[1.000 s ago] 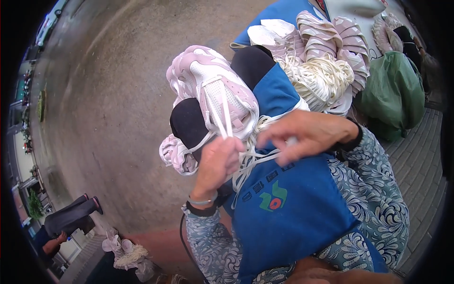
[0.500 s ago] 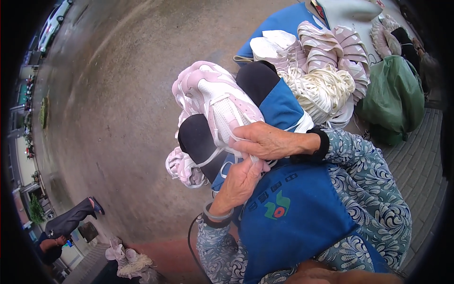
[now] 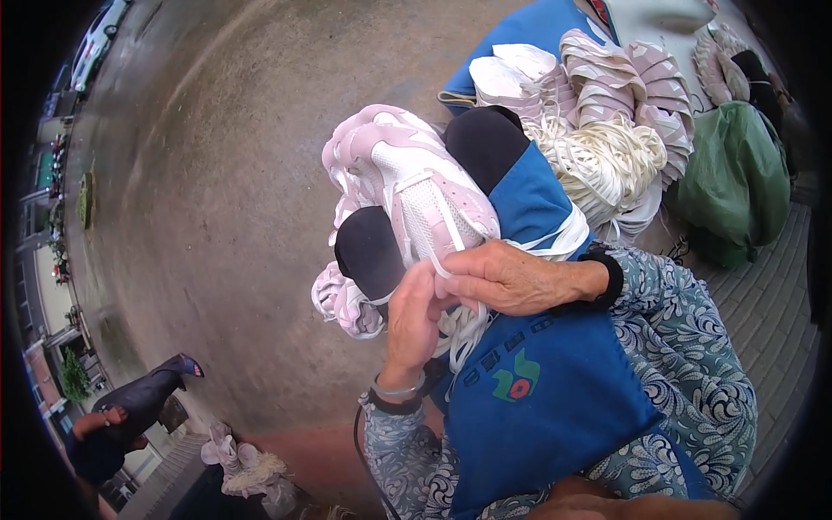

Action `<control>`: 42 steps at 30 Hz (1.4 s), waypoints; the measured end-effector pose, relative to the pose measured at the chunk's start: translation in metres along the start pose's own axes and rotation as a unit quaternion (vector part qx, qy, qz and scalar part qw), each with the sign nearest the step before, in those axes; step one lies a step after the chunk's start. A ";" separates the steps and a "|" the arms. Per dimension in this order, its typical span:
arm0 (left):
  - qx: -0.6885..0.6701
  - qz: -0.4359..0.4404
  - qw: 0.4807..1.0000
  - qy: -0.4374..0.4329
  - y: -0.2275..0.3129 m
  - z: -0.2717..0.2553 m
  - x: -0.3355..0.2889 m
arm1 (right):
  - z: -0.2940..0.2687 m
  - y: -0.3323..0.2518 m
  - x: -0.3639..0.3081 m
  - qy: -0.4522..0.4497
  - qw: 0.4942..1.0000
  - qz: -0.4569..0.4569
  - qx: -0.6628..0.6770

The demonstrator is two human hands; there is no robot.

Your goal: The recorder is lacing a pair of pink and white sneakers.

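Observation:
A pink-and-white shoe upper (image 3: 420, 204) with a mesh front lies across my lap, between two dark knees. A white shoelace (image 3: 444, 208) runs over its mesh down to my fingers. With thumb and fingers closed, my right hand (image 3: 511, 277) pinches the lace at the upper's near end. Right against it, my left hand (image 3: 409, 321) is also closed around the lace; its fingertips are partly hidden. Loose white laces (image 3: 466, 334) hang beneath both hands, over the blue apron (image 3: 555, 399). More pink-and-white uppers (image 3: 342, 303) hang beyond the left knee.
Stacked pink-and-white uppers (image 3: 602, 74) and a heap of cream laces (image 3: 598, 165) lie to the right. Beside them sits a green plastic bag (image 3: 732, 182). Another bundle of uppers (image 3: 243, 464) is at lower left, near a seated person (image 3: 130, 407) in dark clothes.
My left hand has shifted left and slightly up, and my right hand a little down and right. More loose lace shows beneath them. The person at left has changed arm position.

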State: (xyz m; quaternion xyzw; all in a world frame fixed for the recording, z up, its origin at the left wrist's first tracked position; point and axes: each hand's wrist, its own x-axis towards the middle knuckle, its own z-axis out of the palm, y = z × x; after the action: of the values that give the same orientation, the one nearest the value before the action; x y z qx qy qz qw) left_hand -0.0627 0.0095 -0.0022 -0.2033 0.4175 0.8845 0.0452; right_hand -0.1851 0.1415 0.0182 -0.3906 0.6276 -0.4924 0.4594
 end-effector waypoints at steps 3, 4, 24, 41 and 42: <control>-0.037 -0.019 0.999 0.030 -0.008 -0.001 0.009 | 0.001 0.000 0.000 -0.023 0.998 0.004 0.059; -0.061 -0.035 0.997 0.028 -0.008 0.000 0.013 | 0.000 0.002 0.001 -0.027 0.997 -0.003 0.078; -0.279 0.007 0.960 -0.030 -0.033 0.010 0.033 | -0.031 -0.007 -0.018 0.008 0.951 0.214 0.222; -0.305 0.014 0.950 -0.070 -0.032 0.018 0.039 | -0.039 -0.015 -0.021 0.011 0.953 0.208 0.219; -0.308 0.007 0.949 -0.070 -0.029 0.019 0.038 | -0.040 -0.017 -0.021 0.010 0.954 0.210 0.213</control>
State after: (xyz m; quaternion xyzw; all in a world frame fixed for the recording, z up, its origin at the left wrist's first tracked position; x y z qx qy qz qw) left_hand -0.0959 0.0389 -0.0268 -0.1419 0.1219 0.9823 0.0037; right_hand -0.2169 0.1676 0.0428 -0.1383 0.5805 -0.5112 0.6184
